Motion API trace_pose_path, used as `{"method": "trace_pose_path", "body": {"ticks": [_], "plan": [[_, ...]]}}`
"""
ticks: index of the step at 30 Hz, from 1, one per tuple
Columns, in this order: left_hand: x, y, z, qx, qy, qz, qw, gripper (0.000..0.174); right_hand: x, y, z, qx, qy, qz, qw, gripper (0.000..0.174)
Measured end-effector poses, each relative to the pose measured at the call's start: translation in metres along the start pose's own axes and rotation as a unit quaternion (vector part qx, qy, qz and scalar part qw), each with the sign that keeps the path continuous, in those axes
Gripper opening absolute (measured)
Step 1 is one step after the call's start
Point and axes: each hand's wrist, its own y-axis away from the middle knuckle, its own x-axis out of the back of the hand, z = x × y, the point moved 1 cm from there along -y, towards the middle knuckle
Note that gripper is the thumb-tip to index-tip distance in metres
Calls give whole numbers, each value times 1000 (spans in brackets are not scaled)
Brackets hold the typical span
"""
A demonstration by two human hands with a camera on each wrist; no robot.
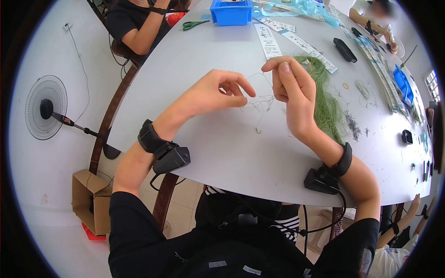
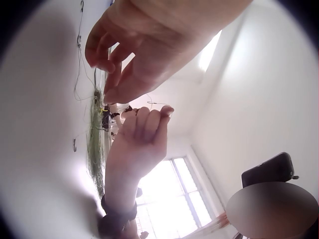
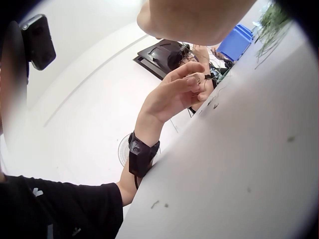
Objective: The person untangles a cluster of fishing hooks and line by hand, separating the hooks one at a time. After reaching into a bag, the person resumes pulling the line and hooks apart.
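My left hand (image 1: 215, 95) is bent at the wrist over the table, its thumb and a finger pinching thin fishing line (image 1: 265, 110). Facing it, my right hand (image 1: 296, 90) has the thumb pressed against the index finger, with the line looping from its fingertips. Slack line hangs between the two hands, and a small fish hook (image 1: 258, 131) shows below them. In the left wrist view, another hook (image 2: 75, 145) stands out against the white table. A bundle of green strands (image 1: 327, 104) lies beside my right hand, partly hidden behind the wrist.
Printed paper strips (image 1: 268, 41) lie beyond my hands, near a blue bin (image 1: 232, 13) and green scissors (image 1: 194, 25). A black case (image 1: 345, 49) and a pile of small dark hooks (image 1: 353, 126) are to the right. Other people sit around the table (image 1: 222, 153).
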Motion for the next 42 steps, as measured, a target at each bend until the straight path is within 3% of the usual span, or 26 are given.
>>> {"method": "trace_pose_path", "body": {"ticks": [3,5,10,13,18,24,29,30,33,36,39,42], "plan": [[9,-1,-6,9,30,72,997,20,2,0,2,9,8,-43,999,27],[18,-2,-11,-9,64,149,987,21,2,-1,2,-15,52,-137,989,26],[41,-2,-19,44,192,230,953,24,-6,2,8,-115,117,-346,924,21],[50,-3,-24,20,241,264,934,25,-11,6,12,-62,131,-363,921,19],[53,-2,-14,-24,345,306,887,28,-10,3,5,-48,202,-289,934,15],[66,-5,-29,-48,477,243,843,29,-3,-7,-11,-9,236,-192,953,17],[49,-7,-21,-37,462,112,879,25,0,-29,-38,-15,211,-129,969,26],[44,-7,-17,-31,453,82,887,24,2,-36,-41,10,224,-135,965,27],[30,-3,0,-34,406,19,913,17,10,-53,-61,-53,197,-262,943,29],[27,-2,-1,-65,305,-84,946,12,9,-56,-77,-12,227,-285,931,34],[20,4,6,-110,156,-100,977,14,9,-57,-87,-6,232,-303,924,36],[23,1,0,-107,103,-118,982,18,7,-56,-88,-8,226,-310,923,37]]}}
